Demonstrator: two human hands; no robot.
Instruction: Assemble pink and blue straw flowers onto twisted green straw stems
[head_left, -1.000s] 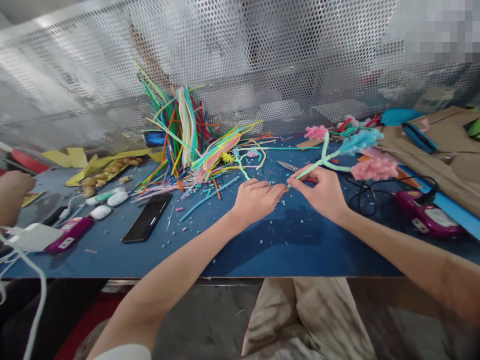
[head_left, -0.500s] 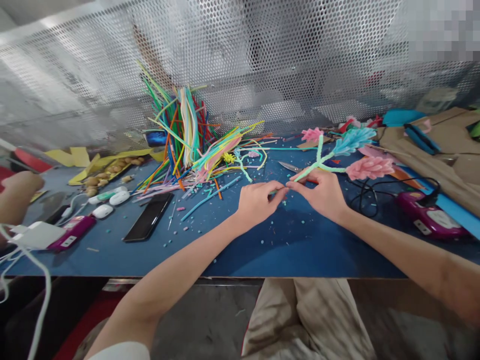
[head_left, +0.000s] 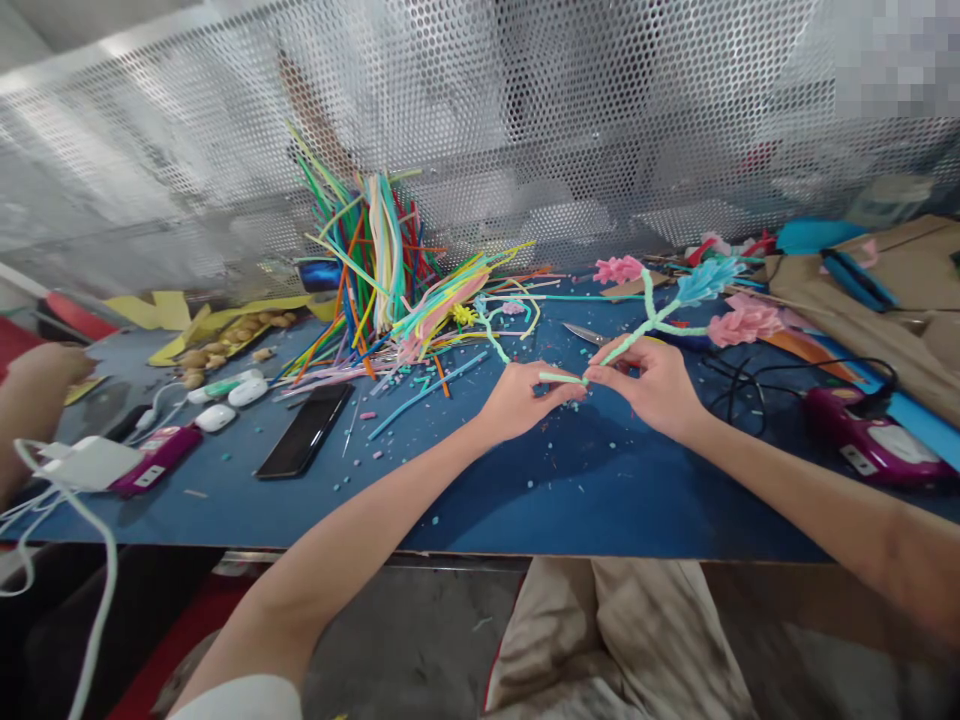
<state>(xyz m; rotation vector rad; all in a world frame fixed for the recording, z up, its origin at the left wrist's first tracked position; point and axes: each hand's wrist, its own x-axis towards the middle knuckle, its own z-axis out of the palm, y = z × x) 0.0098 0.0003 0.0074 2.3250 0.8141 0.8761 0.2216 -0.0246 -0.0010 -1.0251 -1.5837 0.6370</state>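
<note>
My right hand (head_left: pixel 651 388) is closed on the lower stem of a pipe-cleaner flower branch (head_left: pixel 658 316), light green, which forks to two pink blooms and a blue one (head_left: pixel 706 280). My left hand (head_left: pixel 519 402) pinches a light green end (head_left: pixel 562 378) that sticks out between thumb and forefinger. The fingertips of both hands nearly meet at the stem's lower end. Just behind my right hand lie scissors (head_left: pixel 585 333). A smaller green sprig (head_left: pixel 494 335) rests behind my left hand.
Pipe cleaners (head_left: pixel 384 260) are heaped at the back. To the left are a phone (head_left: pixel 306 430), white earbuds, a purple power strip (head_left: pixel 161 458) and another person's arm (head_left: pixel 37 400). On the right lie a second purple strip (head_left: pixel 874 435), black cable and brown paper (head_left: pixel 911 275).
The green end now shows above my left fingers, which have loosened a little. The flower branch has tilted slightly, and the whole view has shifted a little.
</note>
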